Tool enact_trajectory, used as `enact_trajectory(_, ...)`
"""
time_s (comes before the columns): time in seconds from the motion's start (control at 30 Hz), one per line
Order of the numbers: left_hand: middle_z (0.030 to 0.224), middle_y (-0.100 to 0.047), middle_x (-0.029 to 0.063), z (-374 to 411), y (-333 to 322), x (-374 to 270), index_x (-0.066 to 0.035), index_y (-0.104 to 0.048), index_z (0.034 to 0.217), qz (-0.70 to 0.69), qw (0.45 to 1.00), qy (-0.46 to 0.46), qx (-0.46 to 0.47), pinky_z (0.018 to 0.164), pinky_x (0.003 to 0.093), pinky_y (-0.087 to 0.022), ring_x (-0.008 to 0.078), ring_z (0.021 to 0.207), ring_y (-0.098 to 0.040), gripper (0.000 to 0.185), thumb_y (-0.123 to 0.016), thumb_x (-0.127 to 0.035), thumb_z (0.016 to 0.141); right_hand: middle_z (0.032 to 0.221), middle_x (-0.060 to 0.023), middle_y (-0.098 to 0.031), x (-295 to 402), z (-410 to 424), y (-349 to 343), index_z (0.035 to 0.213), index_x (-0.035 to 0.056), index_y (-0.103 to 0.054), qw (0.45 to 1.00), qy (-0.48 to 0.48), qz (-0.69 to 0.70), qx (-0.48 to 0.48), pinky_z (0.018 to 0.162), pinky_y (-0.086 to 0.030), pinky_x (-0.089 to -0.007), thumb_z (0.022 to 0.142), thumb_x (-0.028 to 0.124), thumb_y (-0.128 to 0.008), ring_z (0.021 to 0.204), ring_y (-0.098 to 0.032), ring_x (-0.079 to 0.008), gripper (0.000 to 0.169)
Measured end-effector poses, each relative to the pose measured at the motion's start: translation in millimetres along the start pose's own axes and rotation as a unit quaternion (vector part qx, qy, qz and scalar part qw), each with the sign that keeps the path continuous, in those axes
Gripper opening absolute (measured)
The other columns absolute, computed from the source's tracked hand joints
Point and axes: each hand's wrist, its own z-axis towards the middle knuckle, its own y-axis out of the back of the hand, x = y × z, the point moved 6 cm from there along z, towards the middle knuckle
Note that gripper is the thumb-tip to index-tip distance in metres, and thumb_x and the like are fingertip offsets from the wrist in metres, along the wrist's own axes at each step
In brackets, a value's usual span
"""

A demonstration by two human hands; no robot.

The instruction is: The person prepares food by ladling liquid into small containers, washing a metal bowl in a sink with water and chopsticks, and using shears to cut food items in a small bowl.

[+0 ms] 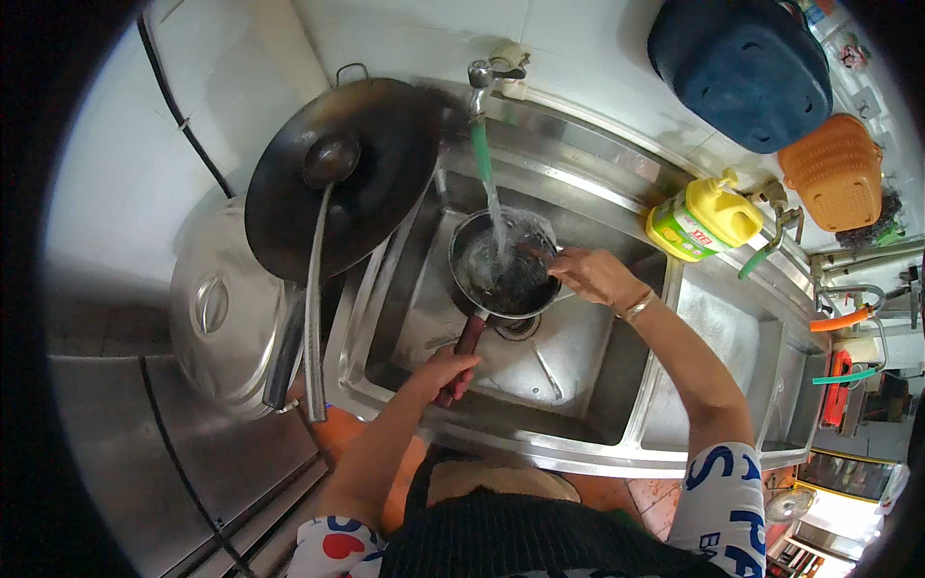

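Observation:
My left hand (449,373) is closed around the reddish-brown handle (471,334) of a small dark pan (498,296), held tilted inside a stainless steel sink basin (592,376). Water (498,231) pours into the pan from a green hose (481,148) fitted on the tap (480,76), and splashing blurs the pan's inside. At the pan's right rim is my right hand (589,276), its fingertips reaching over the edge. Whether those fingers grip anything is hidden by the splash. Beneath the pan, the drain (519,329) partly shows.
Left of the basin, a large blackened wok (390,152) leans with a long-handled ladle (318,289) in it. A steel lid (235,311) stands beside it. On the right ledge sits a yellow detergent jug (701,220). Blue (751,72) and orange baskets (838,173) hang on the wall.

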Motion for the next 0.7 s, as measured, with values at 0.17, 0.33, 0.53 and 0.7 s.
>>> enact_trajectory(0.17, 0.059, -0.045, 0.0016, 10, 13, 8, -0.008, -0.042, 0.082, -0.010, 1.000, -0.004, -0.014, 0.036, 0.0283, -0.037, 0.0113, 0.041, -0.042, 0.023, -0.059, -0.024, 0.082, 0.070, -0.0107, -0.060, 10, -24, 11, 0.086, 0.0041, -0.061, 0.979, -0.118, 0.113, -0.120, 0.057, -0.047, -0.0344, 0.083, 0.013, -0.053, 0.065, -0.060, -0.0238, 0.012)
enact_trajectory(0.33, 0.058, -0.044, 0.0012, 3, 4, 5, -0.008, -0.043, 0.084, -0.027, 1.000, -0.004, -0.011, 0.037, 0.0284, -0.037, 0.0114, 0.042, -0.043, 0.022, -0.059, -0.024, 0.082, 0.070, -0.0065, -0.061, 20, -56, -22, 0.085, -0.0022, -0.062, 0.802, -0.353, 0.461, -0.139, 0.061, -0.051, -0.0251, 0.085, 0.012, -0.050, 0.069, -0.061, -0.0122, 0.019)
enact_trajectory(0.53, 0.059, -0.044, 0.0014, 5, -21, 9, -0.010, -0.041, 0.087, -0.079, 0.997, 0.016, 0.000, 0.038, 0.0291, -0.036, 0.0125, 0.042, -0.042, 0.024, -0.060, -0.023, 0.082, 0.081, -0.0083, -0.059, -5, -20, -72, 0.092, 0.0005, -0.053, 0.539, -0.311, 0.662, -0.417, 0.062, -0.054, -0.0287, 0.083, 0.012, -0.053, 0.065, -0.062, -0.0204, 0.015)
enact_trajectory(0.7, 0.057, -0.044, 0.0007, 8, -8, 13, -0.011, -0.039, 0.089, -0.115, 0.993, -0.014, -0.025, 0.038, 0.0292, -0.034, 0.0114, 0.042, -0.040, 0.027, -0.062, -0.023, 0.081, 0.080, -0.0122, -0.059, -39, -61, -69, 0.089, 0.0038, -0.053, 0.496, -0.366, 0.566, -0.547, 0.063, -0.055, -0.0334, 0.085, 0.019, -0.055, 0.071, -0.063, -0.0246, 0.016)
